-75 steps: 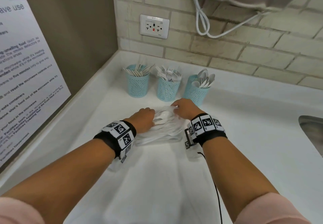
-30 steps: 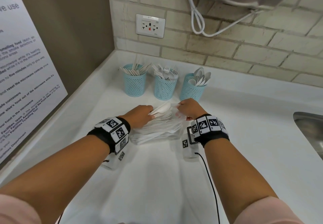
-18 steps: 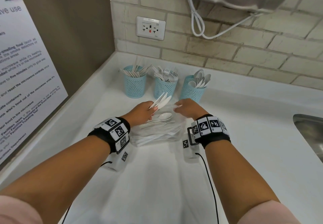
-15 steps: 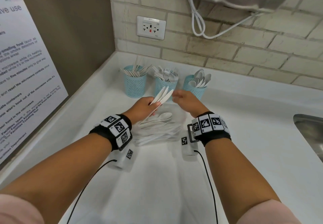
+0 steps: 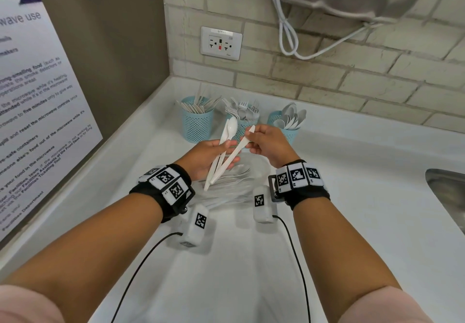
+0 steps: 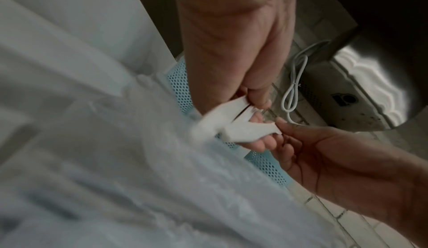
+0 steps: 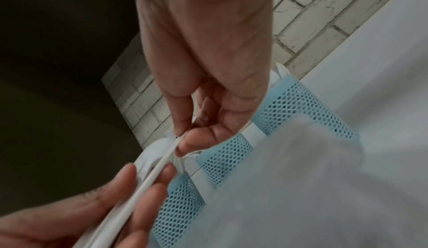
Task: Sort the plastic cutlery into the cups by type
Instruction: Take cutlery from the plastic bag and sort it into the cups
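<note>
Three blue mesh cups stand by the back wall: a knife cup (image 5: 197,125), a fork cup (image 5: 245,127) and a spoon cup (image 5: 288,131). My left hand (image 5: 225,147) holds a small bundle of white cutlery above the counter, with spoons (image 5: 231,128) sticking up from it. My right hand (image 5: 249,136) pinches the top end of a knife (image 5: 235,155) in that bundle. The right wrist view shows the pinch on the knife (image 7: 162,160) close up, and the left wrist view shows the blurred bundle (image 6: 241,127). More cutlery lies in a clear bag (image 5: 226,186) under my hands.
The white counter (image 5: 251,272) runs into a corner, with a brick wall behind and a poster (image 5: 37,121) on the left. A steel sink (image 5: 448,196) is at the right edge. A wall socket (image 5: 221,43) and a looped white cable (image 5: 289,33) hang above the cups.
Both hands have risen off the bag. My left hand has lifted a few pieces out of it, and my right hand has let go of the bag and taken the knife's end.
</note>
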A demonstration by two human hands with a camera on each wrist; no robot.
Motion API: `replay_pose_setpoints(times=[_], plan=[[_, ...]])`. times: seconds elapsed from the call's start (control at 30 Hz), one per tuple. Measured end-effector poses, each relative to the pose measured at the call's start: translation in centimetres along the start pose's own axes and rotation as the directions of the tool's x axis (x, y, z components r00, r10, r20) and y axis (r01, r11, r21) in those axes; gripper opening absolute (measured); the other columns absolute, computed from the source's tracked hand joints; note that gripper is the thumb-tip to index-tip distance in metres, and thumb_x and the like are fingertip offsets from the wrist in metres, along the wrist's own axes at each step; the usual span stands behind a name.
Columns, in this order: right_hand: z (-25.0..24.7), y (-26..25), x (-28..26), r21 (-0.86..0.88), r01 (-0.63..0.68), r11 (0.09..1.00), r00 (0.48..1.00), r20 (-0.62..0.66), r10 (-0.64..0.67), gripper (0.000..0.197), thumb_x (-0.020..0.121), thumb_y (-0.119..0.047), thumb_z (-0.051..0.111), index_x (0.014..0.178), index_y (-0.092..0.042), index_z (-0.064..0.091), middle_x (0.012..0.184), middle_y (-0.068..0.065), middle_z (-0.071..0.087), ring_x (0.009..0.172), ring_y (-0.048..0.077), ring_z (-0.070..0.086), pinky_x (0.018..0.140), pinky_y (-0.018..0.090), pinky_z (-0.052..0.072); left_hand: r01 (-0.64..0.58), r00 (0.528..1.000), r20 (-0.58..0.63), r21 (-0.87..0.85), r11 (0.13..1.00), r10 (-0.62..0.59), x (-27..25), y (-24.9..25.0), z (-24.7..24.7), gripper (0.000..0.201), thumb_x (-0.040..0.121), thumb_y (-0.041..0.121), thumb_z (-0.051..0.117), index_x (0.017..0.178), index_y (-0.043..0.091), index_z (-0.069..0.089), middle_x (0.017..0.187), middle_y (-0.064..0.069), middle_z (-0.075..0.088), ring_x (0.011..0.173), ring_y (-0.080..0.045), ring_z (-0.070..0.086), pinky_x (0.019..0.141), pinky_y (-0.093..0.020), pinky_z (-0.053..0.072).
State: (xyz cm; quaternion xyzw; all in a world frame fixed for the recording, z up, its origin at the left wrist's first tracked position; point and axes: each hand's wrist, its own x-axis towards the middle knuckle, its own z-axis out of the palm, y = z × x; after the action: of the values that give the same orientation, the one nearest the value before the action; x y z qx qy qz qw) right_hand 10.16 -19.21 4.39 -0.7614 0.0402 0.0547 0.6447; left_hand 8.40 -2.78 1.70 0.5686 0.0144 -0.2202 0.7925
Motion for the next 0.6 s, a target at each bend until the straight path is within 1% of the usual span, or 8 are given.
replay_pose_setpoints(times=[0.07, 0.2, 0.27, 0.33, 0.37, 0.43, 0.5, 0.6], plan=[[0.03, -0.06, -0.04, -0.011, -0.008, 1.000, 1.000, 0.006, 0.008, 0.006, 0.093, -0.011, 0.056, 0.089, -0.015, 0.059, 0.076, 0.000, 0.064, 0.061, 0.008, 0.057, 0.051, 0.015, 0.048, 0.018, 1.000, -0.001, -0.007, 1.000, -0.018, -0.14, 0.00, -0.03, 0.019, 0.097, 0.017, 0.046, 0.105, 0.009, 0.062, 0.093, -0.008, 0.070, 0.072, -0.017, 0.071, 0.069, -0.029, 0.058], [-0.03, -0.18, -0.01, -0.039, -0.029, 0.999, 1.000, -0.005, 0.029, 0.006, 0.093, -0.015, 0.056, 0.089, -0.019, 0.058, 0.080, -0.001, 0.066, 0.062, 0.008, 0.058, 0.054, 0.018, 0.043, 0.030, 0.999, -0.022, 0.000, 1.000, -0.030, -0.40, 0.06, 0.11, 0.027, 0.098, 0.012, 0.046, 0.122, 0.004, 0.056, 0.099, -0.009, 0.068, 0.077, -0.020, 0.070, 0.067, -0.030, 0.059], [-0.03, -0.20, 0.04, -0.030, -0.032, 0.999, 0.999, -0.015, 0.031, 0.008, 0.093, -0.014, 0.056, 0.088, -0.019, 0.058, 0.084, 0.001, 0.066, 0.061, 0.008, 0.056, 0.052, 0.018, 0.041, 0.011, 0.997, -0.074, 0.016, 1.000, -0.010, -0.40, 0.07, 0.15, 0.033, 0.095, 0.007, 0.050, 0.128, 0.001, 0.052, 0.099, -0.009, 0.068, 0.074, -0.018, 0.071, 0.061, -0.028, 0.059], [-0.05, -0.26, 0.08, -0.010, -0.028, 1.000, 1.000, -0.012, 0.028, 0.009, 0.093, -0.013, 0.055, 0.087, -0.019, 0.059, 0.089, 0.005, 0.067, 0.059, 0.008, 0.055, 0.051, 0.017, 0.041, 0.003, 0.992, -0.126, 0.031, 1.000, 0.001, -0.38, 0.05, 0.20, 0.036, 0.094, 0.005, 0.052, 0.130, 0.002, 0.050, 0.097, -0.009, 0.068, 0.070, -0.015, 0.070, 0.056, -0.023, 0.057], [-0.04, -0.32, 0.06, -0.003, -0.026, 1.000, 1.000, -0.005, 0.026, 0.009, 0.093, -0.013, 0.055, 0.087, -0.019, 0.059, 0.089, 0.006, 0.067, 0.058, 0.008, 0.054, 0.050, 0.017, 0.042, 0.007, 0.991, -0.131, 0.028, 1.000, -0.003, -0.41, 0.06, 0.28, 0.036, 0.095, 0.006, 0.051, 0.131, 0.003, 0.049, 0.095, -0.009, 0.068, 0.069, -0.015, 0.070, 0.055, -0.023, 0.057], [-0.01, -0.39, 0.01, -0.003, -0.021, 1.000, 1.000, 0.010, 0.021, 0.009, 0.093, -0.012, 0.055, 0.087, -0.018, 0.059, 0.087, 0.004, 0.066, 0.058, 0.008, 0.055, 0.049, 0.016, 0.045, 0.026, 0.994, -0.103, 0.003, 1.000, -0.026, -0.51, 0.09, 0.47, 0.034, 0.098, 0.010, 0.046, 0.132, 0.007, 0.045, 0.095, -0.011, 0.068, 0.071, -0.019, 0.071, 0.061, -0.028, 0.059], [0.01, -0.45, -0.03, -0.017, -0.017, 1.000, 1.000, 0.021, 0.017, 0.010, 0.093, -0.012, 0.055, 0.086, -0.018, 0.058, 0.083, 0.003, 0.066, 0.058, 0.008, 0.057, 0.049, 0.015, 0.047, 0.063, 0.995, -0.071, -0.017, 0.998, -0.064, -0.54, 0.16, 0.61, 0.032, 0.101, 0.017, 0.040, 0.132, 0.009, 0.043, 0.097, -0.014, 0.068, 0.079, -0.024, 0.070, 0.069, -0.034, 0.059], [0.11, -0.49, -0.09, -0.032, -0.015, 0.999, 0.999, 0.034, 0.016, 0.012, 0.093, -0.010, 0.054, 0.086, -0.018, 0.058, 0.080, 0.001, 0.065, 0.058, 0.009, 0.057, 0.049, 0.014, 0.048, 0.110, 0.994, -0.012, -0.026, 0.994, -0.110, -0.64, 0.24, 0.60, 0.037, 0.102, 0.024, 0.035, 0.132, 0.005, 0.047, 0.107, -0.017, 0.067, 0.088, -0.025, 0.068, 0.071, -0.035, 0.059]])
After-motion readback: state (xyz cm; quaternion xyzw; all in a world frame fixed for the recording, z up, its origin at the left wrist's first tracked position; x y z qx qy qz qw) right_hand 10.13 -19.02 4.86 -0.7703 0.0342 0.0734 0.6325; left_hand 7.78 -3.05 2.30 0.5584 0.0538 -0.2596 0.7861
